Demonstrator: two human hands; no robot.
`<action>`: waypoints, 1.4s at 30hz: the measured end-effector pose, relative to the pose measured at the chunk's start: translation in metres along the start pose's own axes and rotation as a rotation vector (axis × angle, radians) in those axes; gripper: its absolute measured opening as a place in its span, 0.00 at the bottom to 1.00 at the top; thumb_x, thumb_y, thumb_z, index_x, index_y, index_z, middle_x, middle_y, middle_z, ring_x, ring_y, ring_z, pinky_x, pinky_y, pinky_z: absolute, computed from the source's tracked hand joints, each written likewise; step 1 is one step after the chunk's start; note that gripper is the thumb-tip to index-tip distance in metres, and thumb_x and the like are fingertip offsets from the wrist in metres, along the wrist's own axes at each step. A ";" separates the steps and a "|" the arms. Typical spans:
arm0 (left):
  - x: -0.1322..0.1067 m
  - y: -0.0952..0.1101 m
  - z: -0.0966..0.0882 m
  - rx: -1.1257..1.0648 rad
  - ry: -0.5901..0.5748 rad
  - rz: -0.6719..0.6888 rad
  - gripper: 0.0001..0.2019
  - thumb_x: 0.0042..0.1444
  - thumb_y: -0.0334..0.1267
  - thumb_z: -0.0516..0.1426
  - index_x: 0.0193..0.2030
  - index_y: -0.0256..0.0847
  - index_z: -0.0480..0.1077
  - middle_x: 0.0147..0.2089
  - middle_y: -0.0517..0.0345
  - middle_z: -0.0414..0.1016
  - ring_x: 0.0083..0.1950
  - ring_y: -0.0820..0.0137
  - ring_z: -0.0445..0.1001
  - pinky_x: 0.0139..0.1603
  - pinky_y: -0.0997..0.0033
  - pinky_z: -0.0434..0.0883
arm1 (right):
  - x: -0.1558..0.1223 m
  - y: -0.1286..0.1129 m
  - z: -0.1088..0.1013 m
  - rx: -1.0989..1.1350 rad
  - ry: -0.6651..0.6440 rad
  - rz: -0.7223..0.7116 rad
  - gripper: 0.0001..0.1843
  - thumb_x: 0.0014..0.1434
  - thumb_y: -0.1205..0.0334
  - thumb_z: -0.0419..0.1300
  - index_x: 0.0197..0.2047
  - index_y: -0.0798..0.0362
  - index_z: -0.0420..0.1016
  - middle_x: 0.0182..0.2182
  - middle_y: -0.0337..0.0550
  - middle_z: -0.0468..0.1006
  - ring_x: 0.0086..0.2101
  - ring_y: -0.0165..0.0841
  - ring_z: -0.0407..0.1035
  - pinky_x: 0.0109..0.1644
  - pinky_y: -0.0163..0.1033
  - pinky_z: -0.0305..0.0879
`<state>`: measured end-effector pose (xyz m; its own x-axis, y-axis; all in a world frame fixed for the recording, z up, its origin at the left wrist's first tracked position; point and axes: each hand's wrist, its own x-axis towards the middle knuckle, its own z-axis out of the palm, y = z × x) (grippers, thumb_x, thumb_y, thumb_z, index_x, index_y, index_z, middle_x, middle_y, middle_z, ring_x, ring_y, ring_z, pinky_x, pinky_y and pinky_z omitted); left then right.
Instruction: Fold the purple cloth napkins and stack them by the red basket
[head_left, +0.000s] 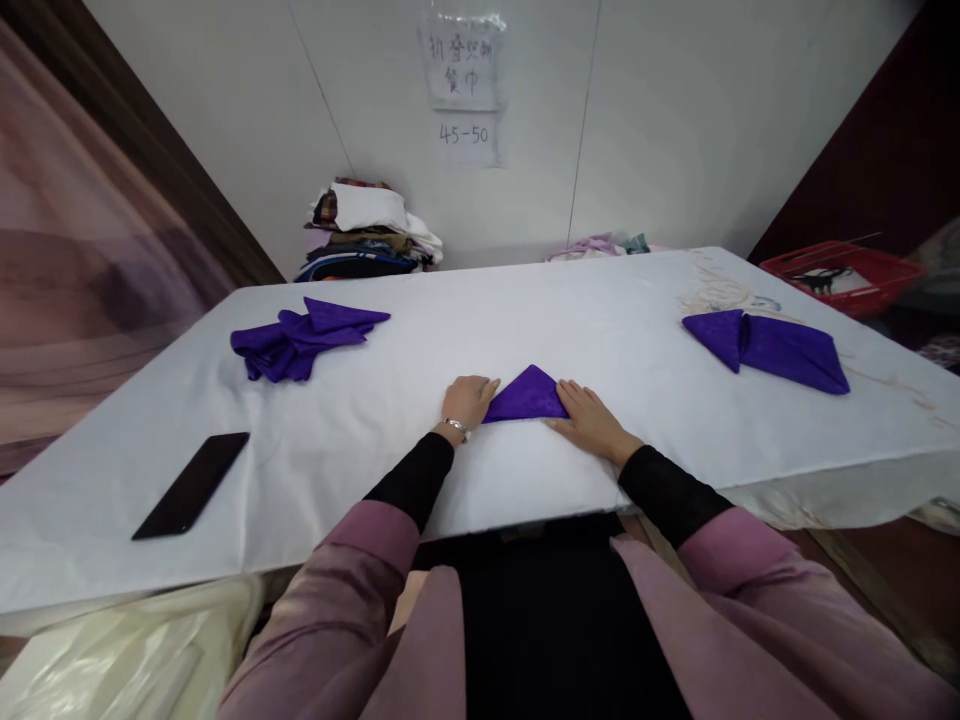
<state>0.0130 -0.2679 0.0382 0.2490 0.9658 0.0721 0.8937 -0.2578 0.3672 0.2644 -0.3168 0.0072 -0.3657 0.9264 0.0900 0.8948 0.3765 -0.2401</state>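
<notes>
On the left of the white table [352,450] lie a dark flat slab [191,487] and a rumpled purple cloth [300,345]. In the middle, the left hand [466,402] curls at the left corner of a purple triangle of cloth [527,395]; whether it pinches, I cannot tell. The right hand [590,418] lies open, fingers straight, on the right corner. Further right sit folded purple pieces [791,352], then a red basket [889,294] containing something black [823,280] and something white [853,281], both unclear.

- Head view: looks from your head, forward and down.
- Near, mid-frame: your left hand [466,402] and right hand [592,418].
- Table [487,320] spans the frame; wall [675,120] stands beyond, at top.
</notes>
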 end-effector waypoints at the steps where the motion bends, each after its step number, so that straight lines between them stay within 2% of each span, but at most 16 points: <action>1: 0.004 0.008 0.000 -0.044 -0.023 -0.009 0.23 0.63 0.51 0.42 0.44 0.41 0.73 0.49 0.49 0.74 0.53 0.62 0.69 0.53 0.63 0.63 | 0.000 0.000 0.000 0.005 0.001 0.001 0.45 0.60 0.34 0.39 0.68 0.60 0.47 0.66 0.55 0.49 0.65 0.44 0.41 0.66 0.51 0.42; 3: 0.013 0.023 0.002 -0.126 -0.078 -0.072 0.21 0.59 0.52 0.49 0.49 0.40 0.71 0.51 0.48 0.73 0.52 0.61 0.70 0.50 0.65 0.65 | 0.001 0.000 -0.001 0.015 -0.003 0.009 0.44 0.60 0.34 0.39 0.68 0.60 0.47 0.66 0.56 0.49 0.65 0.45 0.41 0.66 0.52 0.42; 5: 0.024 0.034 0.003 -0.183 -0.143 -0.150 0.22 0.53 0.51 0.56 0.49 0.39 0.70 0.51 0.47 0.73 0.51 0.59 0.71 0.47 0.66 0.66 | 0.001 0.000 -0.002 0.025 -0.010 0.014 0.44 0.60 0.35 0.40 0.68 0.59 0.47 0.66 0.55 0.49 0.65 0.45 0.41 0.66 0.52 0.42; 8: 0.035 0.039 0.001 -0.232 -0.225 -0.201 0.17 0.45 0.47 0.63 0.37 0.38 0.73 0.41 0.48 0.76 0.45 0.57 0.73 0.41 0.66 0.67 | 0.001 0.000 -0.003 0.045 -0.018 0.013 0.43 0.60 0.37 0.42 0.68 0.59 0.47 0.66 0.55 0.49 0.65 0.45 0.41 0.66 0.52 0.42; 10: 0.037 0.039 -0.001 -0.280 -0.251 -0.215 0.13 0.43 0.45 0.64 0.31 0.39 0.73 0.37 0.50 0.77 0.42 0.57 0.74 0.39 0.66 0.67 | 0.000 0.001 -0.004 0.067 -0.021 0.003 0.42 0.60 0.38 0.44 0.68 0.60 0.47 0.66 0.56 0.50 0.65 0.45 0.42 0.66 0.52 0.41; 12: 0.034 0.037 -0.004 -0.351 -0.270 -0.222 0.11 0.43 0.45 0.63 0.28 0.40 0.72 0.34 0.52 0.77 0.40 0.59 0.74 0.37 0.67 0.68 | 0.000 0.003 -0.004 0.105 -0.015 -0.015 0.43 0.60 0.39 0.46 0.68 0.60 0.46 0.65 0.57 0.51 0.65 0.46 0.42 0.66 0.53 0.41; 15: 0.026 0.035 -0.006 -0.488 -0.313 -0.232 0.10 0.46 0.45 0.61 0.30 0.41 0.72 0.32 0.55 0.77 0.35 0.63 0.75 0.34 0.68 0.69 | -0.001 0.005 -0.005 0.218 0.019 -0.029 0.43 0.58 0.40 0.50 0.68 0.58 0.46 0.65 0.57 0.53 0.64 0.47 0.44 0.66 0.55 0.41; 18: 0.022 0.031 -0.003 -0.617 -0.346 -0.249 0.10 0.46 0.42 0.61 0.33 0.40 0.72 0.31 0.55 0.78 0.33 0.64 0.75 0.32 0.68 0.70 | 0.001 0.010 -0.005 0.427 0.073 0.020 0.42 0.57 0.42 0.54 0.68 0.51 0.47 0.63 0.53 0.58 0.62 0.46 0.51 0.64 0.55 0.45; 21: 0.024 0.026 0.000 -0.729 -0.371 -0.235 0.12 0.43 0.38 0.63 0.37 0.40 0.73 0.34 0.55 0.79 0.35 0.64 0.76 0.35 0.68 0.72 | 0.007 0.018 -0.008 0.717 0.072 0.110 0.42 0.56 0.45 0.57 0.68 0.47 0.45 0.61 0.50 0.62 0.58 0.43 0.59 0.62 0.53 0.52; 23: 0.026 0.023 0.002 -0.793 -0.395 -0.204 0.17 0.41 0.37 0.64 0.41 0.41 0.73 0.37 0.56 0.79 0.37 0.64 0.77 0.38 0.68 0.72 | 0.015 0.022 -0.013 0.857 0.035 0.154 0.45 0.54 0.48 0.61 0.69 0.48 0.44 0.59 0.51 0.65 0.56 0.42 0.62 0.61 0.52 0.54; 26: 0.028 0.019 0.006 -0.969 -0.471 -0.156 0.23 0.39 0.37 0.66 0.46 0.41 0.72 0.40 0.55 0.79 0.39 0.63 0.77 0.43 0.64 0.73 | 0.028 0.026 -0.024 0.956 -0.036 0.173 0.51 0.48 0.53 0.67 0.69 0.49 0.44 0.56 0.51 0.69 0.53 0.42 0.65 0.60 0.51 0.57; 30: 0.032 0.015 0.009 -1.191 -0.571 -0.101 0.27 0.38 0.36 0.67 0.49 0.39 0.71 0.41 0.53 0.79 0.39 0.64 0.77 0.47 0.60 0.72 | 0.045 0.029 -0.033 1.108 -0.181 0.172 0.53 0.48 0.56 0.68 0.69 0.48 0.40 0.52 0.49 0.73 0.46 0.40 0.70 0.54 0.50 0.64; 35: 0.040 0.016 0.006 -1.266 -0.630 -0.030 0.24 0.41 0.33 0.65 0.49 0.40 0.71 0.43 0.55 0.79 0.41 0.66 0.76 0.49 0.62 0.71 | 0.060 0.033 -0.037 1.198 -0.159 0.178 0.54 0.46 0.62 0.69 0.69 0.48 0.42 0.57 0.50 0.67 0.51 0.38 0.67 0.57 0.46 0.63; 37: 0.043 0.017 0.002 -1.270 -0.661 -0.007 0.25 0.42 0.33 0.65 0.51 0.41 0.70 0.44 0.55 0.78 0.41 0.67 0.76 0.50 0.62 0.70 | 0.063 0.033 -0.039 1.270 -0.214 0.173 0.54 0.47 0.63 0.68 0.69 0.47 0.40 0.58 0.49 0.66 0.52 0.38 0.66 0.58 0.47 0.62; 40: 0.047 0.016 -0.004 -1.258 -0.705 0.027 0.27 0.44 0.32 0.64 0.53 0.41 0.69 0.45 0.55 0.78 0.43 0.68 0.76 0.51 0.63 0.69 | 0.064 0.028 -0.043 1.427 -0.333 0.198 0.53 0.48 0.64 0.68 0.69 0.47 0.40 0.54 0.49 0.71 0.47 0.38 0.71 0.55 0.49 0.66; 42: 0.049 0.014 -0.006 -1.239 -0.712 0.034 0.26 0.44 0.32 0.64 0.53 0.41 0.69 0.45 0.56 0.78 0.42 0.68 0.76 0.51 0.63 0.69 | 0.063 0.021 -0.044 1.524 -0.377 0.202 0.48 0.48 0.65 0.68 0.67 0.48 0.48 0.49 0.48 0.75 0.43 0.37 0.73 0.53 0.48 0.68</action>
<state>0.0358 -0.2239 0.0525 0.7258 0.6449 -0.2394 0.0786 0.2680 0.9602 0.2717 -0.2503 0.0506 -0.5252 0.8158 -0.2421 -0.0669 -0.3232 -0.9440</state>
